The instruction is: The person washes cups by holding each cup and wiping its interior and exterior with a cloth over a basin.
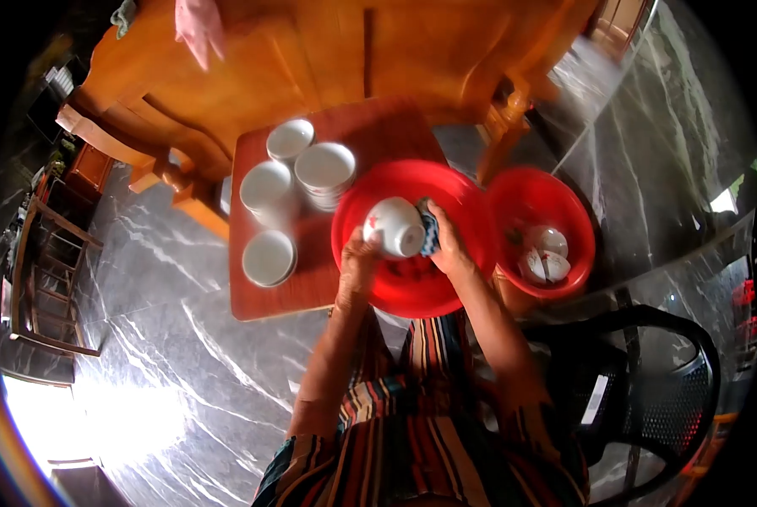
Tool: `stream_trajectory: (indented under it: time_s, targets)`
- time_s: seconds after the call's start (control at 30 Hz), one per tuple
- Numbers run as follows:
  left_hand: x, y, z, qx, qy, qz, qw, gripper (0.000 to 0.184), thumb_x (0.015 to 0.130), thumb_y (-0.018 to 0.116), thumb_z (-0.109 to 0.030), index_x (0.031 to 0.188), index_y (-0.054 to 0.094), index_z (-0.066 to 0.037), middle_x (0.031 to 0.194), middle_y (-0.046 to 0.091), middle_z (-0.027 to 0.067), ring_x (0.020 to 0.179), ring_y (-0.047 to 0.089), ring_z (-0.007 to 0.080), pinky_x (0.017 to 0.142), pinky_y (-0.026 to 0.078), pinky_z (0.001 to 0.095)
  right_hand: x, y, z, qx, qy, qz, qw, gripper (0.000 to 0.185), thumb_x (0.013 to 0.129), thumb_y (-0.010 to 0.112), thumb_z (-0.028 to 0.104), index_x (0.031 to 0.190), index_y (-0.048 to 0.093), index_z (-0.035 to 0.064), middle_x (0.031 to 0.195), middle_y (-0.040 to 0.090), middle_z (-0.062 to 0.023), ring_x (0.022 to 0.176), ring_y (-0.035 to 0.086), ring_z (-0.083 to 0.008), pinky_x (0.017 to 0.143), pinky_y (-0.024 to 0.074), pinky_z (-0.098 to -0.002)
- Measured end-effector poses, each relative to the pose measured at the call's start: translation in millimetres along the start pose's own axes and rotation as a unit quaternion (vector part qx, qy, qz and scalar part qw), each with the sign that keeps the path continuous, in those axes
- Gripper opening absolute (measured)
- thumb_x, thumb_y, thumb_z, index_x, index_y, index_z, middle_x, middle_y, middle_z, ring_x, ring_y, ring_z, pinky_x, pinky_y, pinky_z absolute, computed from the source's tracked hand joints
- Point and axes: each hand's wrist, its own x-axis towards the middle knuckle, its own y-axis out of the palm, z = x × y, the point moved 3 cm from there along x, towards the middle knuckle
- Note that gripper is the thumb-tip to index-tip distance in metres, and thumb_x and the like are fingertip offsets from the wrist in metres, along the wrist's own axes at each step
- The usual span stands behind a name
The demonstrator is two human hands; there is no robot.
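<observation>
A white bowl (393, 226) with a red mark is tilted over the large red basin (357, 190). My left hand (361, 256) grips its left side with the thumb on the outer wall. In my right hand (448, 241) a dark patterned cloth (428, 228) is pressed against the bowl's right side. Stacks of white bowls stand on the red-brown table (319, 291): one at the back (291, 139), one near the basin (325, 166), one at the left (266, 188) and one at the front (269, 258).
A second red basin (539, 190) at the right holds several white pieces of crockery (551, 242). Behind the table is a wooden bench (311, 59) with a pink glove (198, 32) over it. A black chair (674, 406) stands at the lower right.
</observation>
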Motion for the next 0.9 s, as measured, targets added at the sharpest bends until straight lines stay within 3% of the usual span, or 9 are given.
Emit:
stream_trajectory:
  time_s: [0.1,0.27,0.4,0.47,0.53,0.57,0.7,0.87,0.9]
  targets:
    - [-6,25,-33,0.019,-0.097,0.013,0.995,0.018,0.086,0.059,-0.011,0.099,0.054,-0.001,0.089,0.063,0.0076,0.08,0.06,0.0143,0.076,0.047,0.0275,4,-1,9,-0.033,-0.038,-0.034,0.998,0.027,0.086,0.057,0.034,0.099,0.059,0.0111,0.094,0.062,-0.0008,0.089,0.058,-0.0132,0.08,0.0469,-0.0284]
    - [-7,24,-19,-0.05,-0.114,-0.008,0.992,0.021,0.085,0.059,-0.011,0.101,0.053,0.002,0.087,0.064,0.0117,0.077,0.061,0.016,0.077,0.047,0.028,-21,20,36,-0.069,-0.1,-0.005,0.993,0.027,0.086,0.057,0.032,0.101,0.058,0.0089,0.097,0.06,-0.0021,0.091,0.057,-0.0136,0.082,0.0452,-0.0283]
    - [-6,14,-22,0.016,-0.051,0.049,0.997,0.016,0.084,0.058,-0.006,0.098,0.055,0.002,0.088,0.064,0.0093,0.08,0.06,0.0143,0.076,0.046,0.026,-32,43,50,-0.119,-0.117,0.04,0.985,0.03,0.086,0.057,0.029,0.105,0.054,0.0063,0.102,0.057,-0.0037,0.095,0.054,-0.0148,0.084,0.0431,-0.0278]
    - [-8,20,-24,-0.039,-0.028,-0.009,0.999,0.01,0.084,0.058,-0.004,0.092,0.055,0.0,0.084,0.062,0.0047,0.078,0.057,0.0111,0.072,0.045,0.0237,-37,51,50,-0.312,-0.246,0.069,0.915,0.034,0.085,0.058,0.026,0.109,0.051,0.003,0.104,0.056,-0.0066,0.097,0.053,-0.0173,0.085,0.0421,-0.0293]
    - [-3,8,-16,-0.061,-0.017,0.059,0.996,0.007,0.084,0.057,-0.003,0.083,0.051,-0.003,0.077,0.056,-0.0003,0.072,0.052,0.0059,0.064,0.041,0.0193,-60,78,65,-0.409,-0.341,0.116,0.838,0.039,0.083,0.058,0.023,0.113,0.048,0.0012,0.11,0.053,-0.0135,0.102,0.051,-0.0232,0.09,0.0403,-0.0335]
    - [-4,3,-7,-0.07,-0.02,0.03,0.997,0.007,0.084,0.057,-0.003,0.082,0.05,-0.004,0.076,0.055,-0.0003,0.07,0.051,0.0062,0.062,0.041,0.0197,-72,91,73,-0.447,-0.391,0.133,0.793,0.041,0.082,0.059,0.021,0.115,0.047,0.0004,0.113,0.052,-0.0169,0.105,0.051,-0.0261,0.092,0.0394,-0.0356]
    - [-13,18,-28,-0.094,-0.031,-0.007,0.995,0.008,0.083,0.058,-0.003,0.084,0.05,-0.004,0.076,0.057,0.0018,0.067,0.054,0.0077,0.061,0.044,0.0209,-88,114,81,-0.468,-0.402,0.139,0.775,0.043,0.08,0.06,0.02,0.116,0.046,0.0005,0.119,0.049,-0.0191,0.108,0.049,-0.0304,0.094,0.038,-0.0402]
    - [-9,14,-21,-0.087,-0.039,0.001,0.995,0.009,0.082,0.061,-0.004,0.083,0.052,-0.005,0.076,0.058,0.001,0.069,0.054,0.0073,0.064,0.045,0.0207,-69,92,69,-0.401,-0.335,0.132,0.843,0.044,0.079,0.061,0.022,0.116,0.047,0.0004,0.119,0.05,-0.0173,0.107,0.05,-0.0265,0.093,0.0393,-0.0371]
    - [-8,13,-21,-0.091,-0.035,0.005,0.995,0.01,0.081,0.063,-0.004,0.082,0.053,-0.006,0.077,0.059,0.0008,0.07,0.055,0.0072,0.065,0.044,0.021,-65,87,67,-0.339,-0.266,0.123,0.894,0.044,0.08,0.061,0.022,0.115,0.047,0.0007,0.117,0.051,-0.0155,0.106,0.05,-0.0242,0.092,0.0395,-0.0359]
